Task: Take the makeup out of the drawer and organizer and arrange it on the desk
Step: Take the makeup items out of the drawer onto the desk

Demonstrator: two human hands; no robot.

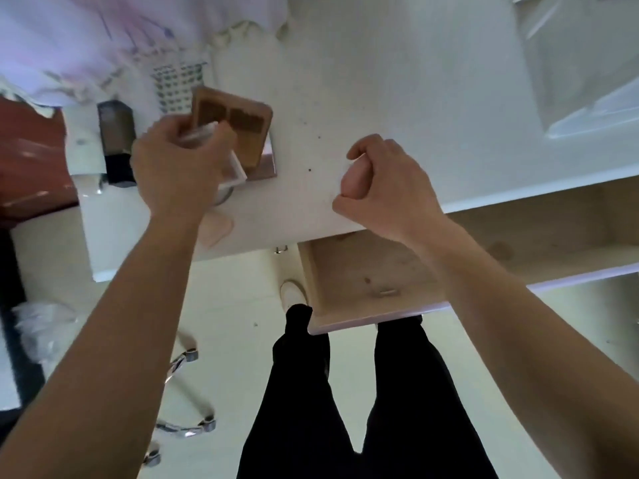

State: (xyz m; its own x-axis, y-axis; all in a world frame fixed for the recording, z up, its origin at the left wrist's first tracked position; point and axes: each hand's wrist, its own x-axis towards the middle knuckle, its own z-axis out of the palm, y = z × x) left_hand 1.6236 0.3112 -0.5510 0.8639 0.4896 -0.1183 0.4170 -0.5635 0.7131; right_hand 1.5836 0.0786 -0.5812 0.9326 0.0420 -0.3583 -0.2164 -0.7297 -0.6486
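Bright, even daylight across the glossy white desk top (397, 81), washing its far right corner close to pure white. Soft, short shadow under the left hand (176, 167) and the clear plastic box (221, 160) it grips; fainter shadow beneath the loosely curled right hand (383, 188). Motion blur throughout, heaviest on the brown square eyeshadow palette (235, 129) and the pale lilac fabric (69, 39) at upper left, print smeared beyond reading. Strong wide-angle bend at the edges, curving the open pale wooden drawer (363, 271) and stretching both forearms. Small glints off the chrome chair legs (186, 392). Black trousers (345, 409) underexposed, without detail.
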